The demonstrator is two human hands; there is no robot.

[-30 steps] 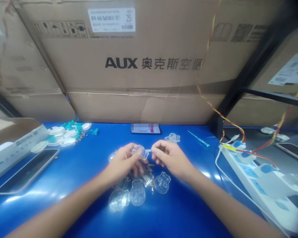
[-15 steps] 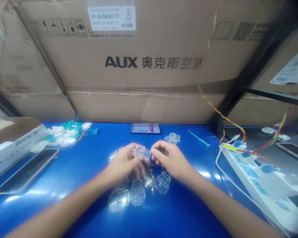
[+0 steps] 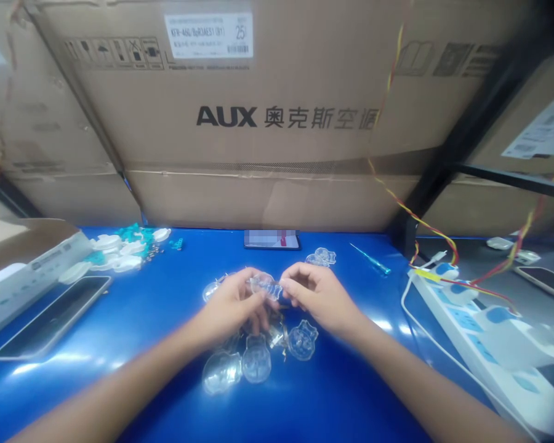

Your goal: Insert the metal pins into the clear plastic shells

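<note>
My left hand (image 3: pixel 233 303) and my right hand (image 3: pixel 314 292) meet over the middle of a blue table (image 3: pixel 157 320). Between their fingertips they pinch a small clear plastic piece (image 3: pixel 264 285); both hands are closed on it. Just below the hands lies a heap of similar clear plastic shells (image 3: pixel 256 358) with small metal bits among them. Two more clear shells (image 3: pixel 321 256) lie a little behind my right hand.
White and teal plastic parts (image 3: pixel 120 249) lie at the back left beside a phone (image 3: pixel 53 315) and a cardboard box (image 3: pixel 25 264). A dark phone (image 3: pixel 271 239) and a teal screwdriver (image 3: pixel 370 258) lie at the back. A white power strip (image 3: pixel 480 332) runs on the right. Big cardboard cartons (image 3: pixel 277 117) wall the back.
The clear piece has turned a little between my fingers and both hands have shifted slightly; nothing else has moved.
</note>
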